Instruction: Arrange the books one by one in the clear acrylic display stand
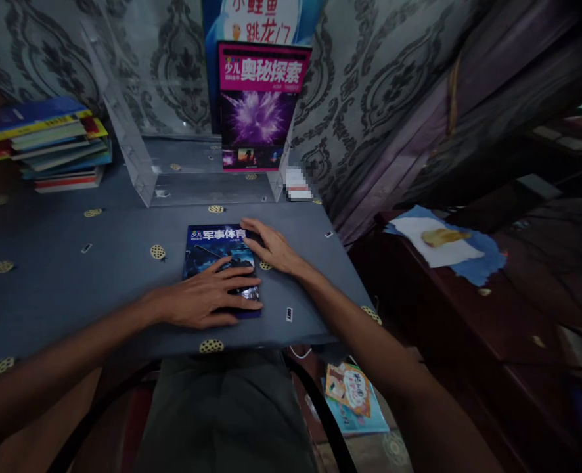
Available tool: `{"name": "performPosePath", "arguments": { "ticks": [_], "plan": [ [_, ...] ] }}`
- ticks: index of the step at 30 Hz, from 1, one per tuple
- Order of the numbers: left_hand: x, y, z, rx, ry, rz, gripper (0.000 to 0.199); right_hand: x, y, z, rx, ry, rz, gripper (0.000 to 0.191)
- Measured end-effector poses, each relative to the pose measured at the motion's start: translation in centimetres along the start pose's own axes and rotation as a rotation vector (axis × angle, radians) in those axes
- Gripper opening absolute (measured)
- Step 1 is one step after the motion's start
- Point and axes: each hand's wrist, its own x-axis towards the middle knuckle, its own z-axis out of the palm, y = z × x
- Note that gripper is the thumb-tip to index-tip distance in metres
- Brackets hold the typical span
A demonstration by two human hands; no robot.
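Observation:
A dark blue book (pixel 202 251) with white Chinese lettering lies flat near the front edge of the table. Across its lower cover my left hand (pixel 212 295) rests palm down, fingers spread. At the book's upper right corner is my right hand (pixel 271 246), its fingers apart and touching the corner and right edge. Behind them, a clear acrylic stand (pixel 138 167) holds a magenta and black book (pixel 259 125) upright on its right side. A taller blue book (pixel 212 26) stands behind that one, partly hidden.
On the left, a stack of books (pixel 59 141) sits by the wall. A grey cloth with pineapple prints (pixel 113 263) covers the table. To the right, a dark red surface (pixel 419 282) bears a blue cloth and white paper. More books (pixel 355 397) lie below the table's right side.

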Motion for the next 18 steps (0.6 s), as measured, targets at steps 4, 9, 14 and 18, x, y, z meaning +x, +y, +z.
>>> {"name": "performPosePath", "arguments": {
  "ticks": [4, 9, 14, 18],
  "plan": [
    [-0.6, 0.3, 0.3, 0.022, 0.012, 0.009, 0.058, -0.3, 0.2, 0.3, -0.133, -0.016, -0.003, 0.052],
    [-0.1, -0.3, 0.8, 0.079, 0.021, -0.038, 0.048, 0.9, 0.8, 0.1, -0.206, -0.060, -0.033, 0.048],
    [1.2, -1.7, 0.4, 0.096, 0.017, -0.094, 0.043, 3.8, 1.7, -0.1, -0.253, -0.076, -0.035, 0.042],
    [1.2, -3.3, -0.4, -0.053, 0.081, -0.079, 0.035, 4.2, 1.4, 0.5, -0.304, -0.053, 0.009, 0.040]
  ]
}}
